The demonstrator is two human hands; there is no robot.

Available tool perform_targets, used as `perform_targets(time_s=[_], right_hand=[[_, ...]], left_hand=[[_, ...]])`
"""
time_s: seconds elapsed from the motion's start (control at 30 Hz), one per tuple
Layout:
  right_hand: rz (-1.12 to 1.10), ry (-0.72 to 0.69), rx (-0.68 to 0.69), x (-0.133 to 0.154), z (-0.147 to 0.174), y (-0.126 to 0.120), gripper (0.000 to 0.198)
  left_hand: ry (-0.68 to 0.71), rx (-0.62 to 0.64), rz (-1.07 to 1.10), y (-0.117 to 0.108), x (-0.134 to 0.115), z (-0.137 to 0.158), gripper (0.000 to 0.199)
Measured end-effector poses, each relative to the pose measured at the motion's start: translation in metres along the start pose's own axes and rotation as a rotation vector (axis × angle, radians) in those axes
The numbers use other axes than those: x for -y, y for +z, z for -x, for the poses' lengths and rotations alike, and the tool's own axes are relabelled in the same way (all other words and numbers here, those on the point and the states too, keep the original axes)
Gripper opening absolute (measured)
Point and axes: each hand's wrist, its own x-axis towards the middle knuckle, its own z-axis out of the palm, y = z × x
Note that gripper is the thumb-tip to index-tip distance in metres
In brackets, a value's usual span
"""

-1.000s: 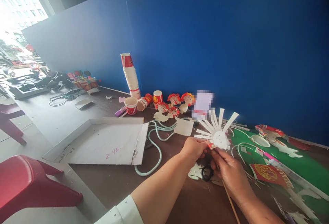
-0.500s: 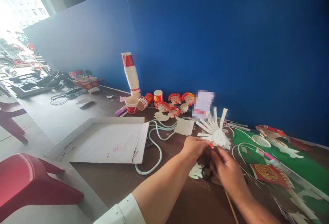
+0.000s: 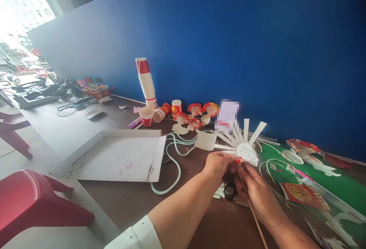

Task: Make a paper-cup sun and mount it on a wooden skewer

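Note:
A paper cup cut into strips (image 3: 245,153) is held up before me, its white strips fanned out around a round base with a simple face drawn on it. My left hand (image 3: 217,167) is closed, thumb and fingertips pinching at the lower edge of the cup, where a small red strip end (image 3: 238,160) shows. My right hand (image 3: 257,188) is closed around a thin wooden stick (image 3: 257,224), its upper end meeting the red strip. The right fingers are partly hidden behind stick and cup. Below the hands lie paper scraps (image 3: 219,192) and a dark ring, perhaps scissors' handle (image 3: 229,192).
A tall cup stack (image 3: 146,85), loose cups (image 3: 147,116) and curled red-fringed cut-outs (image 3: 209,112) line the blue partition (image 3: 243,43). Left are a shallow cardboard tray (image 3: 114,157), a pale cable (image 3: 177,176) and a red stool (image 3: 34,199). A green mat (image 3: 349,188) holds scraps at right.
The cut cup has shifted slightly right and turned, its upper strips leaning further right. The stick has swung up into view, now lying across the right fingers to the red strip.

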Motion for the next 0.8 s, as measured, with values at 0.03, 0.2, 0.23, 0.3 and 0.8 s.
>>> perform_targets(time_s=[0.03, 0.2, 0.23, 0.3, 0.8], right_hand=[[-0.007, 0.006, 0.004, -0.0004, -0.0003, -0.0004, 0.028], [-0.069, 0.001, 0.066, -0.0027, -0.0021, -0.0022, 0.027], [-0.083, 0.007, 0.071, -0.0032, -0.0023, -0.0024, 0.027], [-0.099, 0.025, 0.071, -0.0046, -0.0027, -0.0029, 0.027], [-0.099, 0.028, 0.12, -0.0023, 0.0012, -0.0005, 0.023]], left_hand=[[-0.007, 0.003, 0.0, 0.0002, -0.0007, 0.0005, 0.017], [-0.034, 0.009, 0.027, 0.0015, -0.005, 0.0035, 0.021], [-0.042, 0.01, 0.036, 0.0017, -0.0057, 0.0039, 0.02], [-0.056, 0.018, 0.05, 0.0017, -0.0063, 0.0042, 0.019], [-0.08, 0.008, 0.084, 0.0006, -0.0043, 0.002, 0.015]])
